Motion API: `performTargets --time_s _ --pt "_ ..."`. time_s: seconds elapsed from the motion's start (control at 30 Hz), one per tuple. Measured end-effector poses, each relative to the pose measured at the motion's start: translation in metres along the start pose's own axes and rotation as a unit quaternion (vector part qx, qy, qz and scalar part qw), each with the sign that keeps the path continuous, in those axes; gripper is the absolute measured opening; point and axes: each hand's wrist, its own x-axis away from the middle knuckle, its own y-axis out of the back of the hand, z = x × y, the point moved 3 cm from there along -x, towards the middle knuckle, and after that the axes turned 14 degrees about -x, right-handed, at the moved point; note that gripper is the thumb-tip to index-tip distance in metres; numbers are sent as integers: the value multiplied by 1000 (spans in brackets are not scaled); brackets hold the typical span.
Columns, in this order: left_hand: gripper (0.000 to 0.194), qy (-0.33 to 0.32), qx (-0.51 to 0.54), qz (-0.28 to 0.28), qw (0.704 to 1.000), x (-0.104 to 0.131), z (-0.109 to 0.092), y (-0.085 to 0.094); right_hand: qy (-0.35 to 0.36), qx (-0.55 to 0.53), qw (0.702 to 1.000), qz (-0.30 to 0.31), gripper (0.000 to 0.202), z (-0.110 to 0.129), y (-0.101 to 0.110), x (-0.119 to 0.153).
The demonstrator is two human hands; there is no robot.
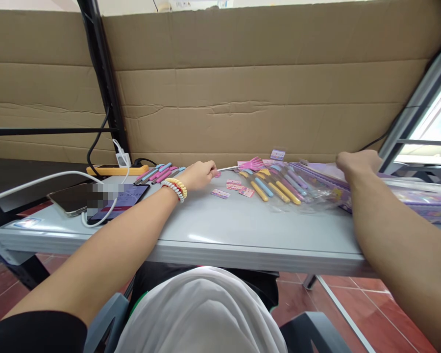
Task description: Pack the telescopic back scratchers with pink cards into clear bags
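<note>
My left hand (202, 175), with beaded bracelets at the wrist, pinches the handle end of a pink fork-shaped tool (253, 164) above the table. My right hand (360, 162) reaches over the purple packages (325, 179) at the right; its fingers are hidden behind the hand. Small printed labels (220, 194) lie between the hands. Beside them, several brushes with yellow, blue and purple handles (279, 189) lie on clear plastic.
Pink and blue pens (161, 173) lie left of my left hand. Further left are a phone (73, 198), a tablet (123, 201), a white cable and a yellow-orange bar (121, 170). A cardboard wall (242, 88) stands behind the grey table (250, 230).
</note>
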Motion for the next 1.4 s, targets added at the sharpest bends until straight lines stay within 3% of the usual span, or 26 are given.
performTargets --time_s 0.13,0.3,0.43,0.67,1.03,1.2,1.4 --pt "22 22 -4 -18 1000 -1 2 0 -60 -48 993 -86 47 2 6 5" --pt "20 28 3 -27 999 -1 3 1 -16 -93 987 -130 31 7 9 5" --pt "20 16 4 -12 1000 -1 3 -1 67 -98 979 -167 28 15 12 8" --pt "20 12 15 -21 1000 -1 4 -1 227 -97 954 -169 28 34 16 26" --pt "21 -3 8 -20 1000 -3 5 -4 366 -104 906 -188 34 54 5 29" --pt "22 -3 3 -18 1000 -1 4 -3 435 -108 875 -186 32 69 3 46" --pt "23 -2 15 -21 1000 -1 3 -3 459 -97 866 -174 27 79 0 62"
